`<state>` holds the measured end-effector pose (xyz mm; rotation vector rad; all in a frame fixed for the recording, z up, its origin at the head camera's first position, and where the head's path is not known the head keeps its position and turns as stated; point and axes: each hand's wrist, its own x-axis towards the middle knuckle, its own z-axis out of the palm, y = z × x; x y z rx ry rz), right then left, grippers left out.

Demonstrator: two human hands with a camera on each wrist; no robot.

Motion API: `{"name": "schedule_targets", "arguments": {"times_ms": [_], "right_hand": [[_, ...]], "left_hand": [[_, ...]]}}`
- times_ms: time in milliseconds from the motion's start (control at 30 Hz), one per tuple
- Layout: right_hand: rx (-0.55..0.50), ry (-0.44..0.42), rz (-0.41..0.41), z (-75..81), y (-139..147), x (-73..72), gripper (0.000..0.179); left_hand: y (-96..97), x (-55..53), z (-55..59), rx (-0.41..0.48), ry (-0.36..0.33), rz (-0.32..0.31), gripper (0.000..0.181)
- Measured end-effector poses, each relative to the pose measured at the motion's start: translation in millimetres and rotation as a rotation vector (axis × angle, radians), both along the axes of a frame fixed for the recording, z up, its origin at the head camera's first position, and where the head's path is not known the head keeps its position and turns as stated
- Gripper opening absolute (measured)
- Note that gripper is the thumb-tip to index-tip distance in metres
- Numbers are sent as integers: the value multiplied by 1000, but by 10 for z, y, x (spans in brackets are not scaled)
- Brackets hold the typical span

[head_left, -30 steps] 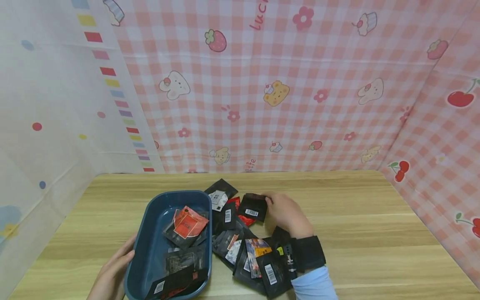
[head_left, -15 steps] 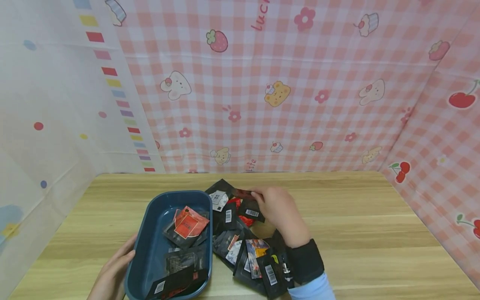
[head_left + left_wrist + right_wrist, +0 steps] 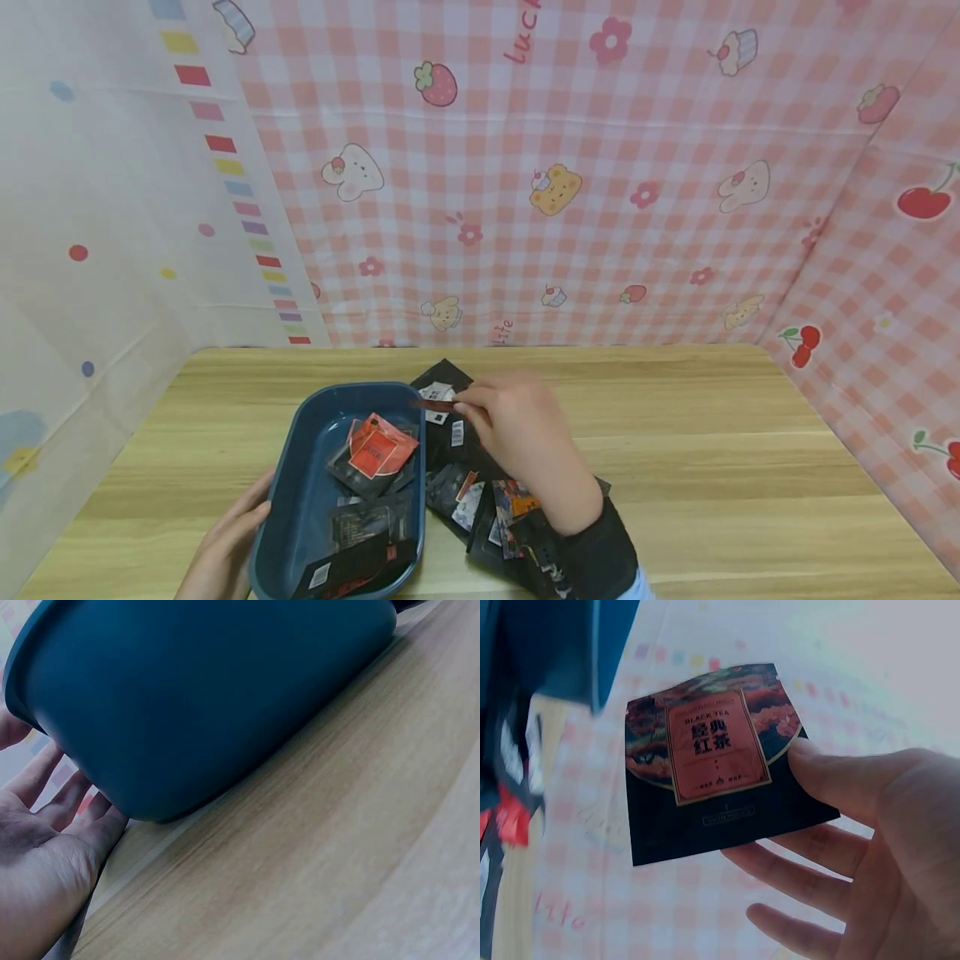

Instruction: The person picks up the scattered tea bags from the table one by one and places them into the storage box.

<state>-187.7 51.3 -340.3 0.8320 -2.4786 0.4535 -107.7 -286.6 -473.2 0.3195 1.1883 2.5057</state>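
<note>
My right hand (image 3: 521,433) pinches a black tea sachet (image 3: 716,817) by one edge, between thumb and fingers. Its label, with a reddish panel reading "BLACK TEA", faces the right wrist camera. In the head view the sachet (image 3: 437,406) appears edge-on at the right rim of a blue plastic bin (image 3: 296,492). Fairly straight fingers of my left hand (image 3: 228,533) rest against the bin's left outer wall, just below the rim in the left wrist view. Inside the bin lie an orange-red sachet (image 3: 375,447) and several dark ones.
Several dark and patterned sachets (image 3: 453,483) lie in a loose pile right of the bin, partly hidden under my right forearm. The wooden table (image 3: 712,467) meets a pink checked cloth (image 3: 487,250) at the back.
My right hand has lifted the tea sachet off the pile and carried it left to the bin's right rim. My left hand and the bin have stayed in place.
</note>
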Motion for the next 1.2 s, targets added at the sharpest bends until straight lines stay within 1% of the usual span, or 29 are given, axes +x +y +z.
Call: {"name": "schedule_targets", "arguments": {"times_ms": [100,200,367,533,633,733,867,967,1067,1133,1200], "right_hand": [[30,22,54,33,-100,105,15],[73,48,89,50,-206,222,16],[133,73,147,33,-382,393,16],[167,104,210,-19,-528,515,16],[186,132,246,-48,-600,574,16],[219,137,286,-75,-654,621,15],[260,111,332,-125,-705,668,13],[293,70,358,-165,-741,692,11],[353,6,382,-200,-774,700,11],[383,-50,402,-221,-792,703,14],[403,-89,419,-242,-804,704,17]], "left_hand": [[4,3,8,-4,-1,1,47],[5,6,1,-22,-3,12,47],[-3,7,-28,-40,-1,23,49],[-5,2,-35,-21,11,15,49],[-4,0,-21,-22,1,15,48],[-6,-2,-13,-16,1,4,49],[-15,-12,-19,7,0,-21,51],[-29,-17,-24,12,-17,-39,51],[-41,-26,-31,30,-24,-62,52],[-48,-32,-40,59,-24,-84,52],[-51,-39,-49,87,-18,-96,53]]}}
